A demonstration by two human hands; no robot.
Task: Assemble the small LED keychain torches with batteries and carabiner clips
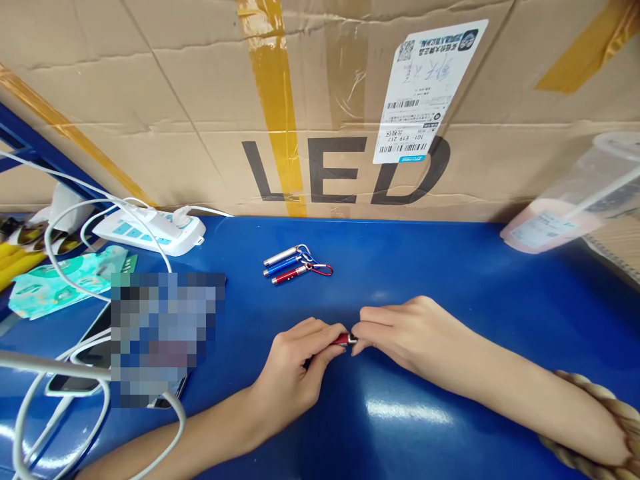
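Observation:
Between my two hands is a small red metal penlight (342,340), mostly covered by fingers. My left hand (297,357) is closed on its red body, thumb below and fingers above. The fingertips of my right hand (413,333) pinch its silver and dark end. Beyond the hands three similar penlights lie side by side on the blue table: a silver one (280,257), a blue one (281,267) and a red one (290,274). Carabiner clips (320,268) hang from their right-hand ends.
A large cardboard box (200,120) stands along the back. At the left are a white power strip (150,230), loose white cables (109,407), a green packet (67,283) and a phone (80,381) beside a blurred-out patch. A lidded plastic cup (545,227) leans at the back right.

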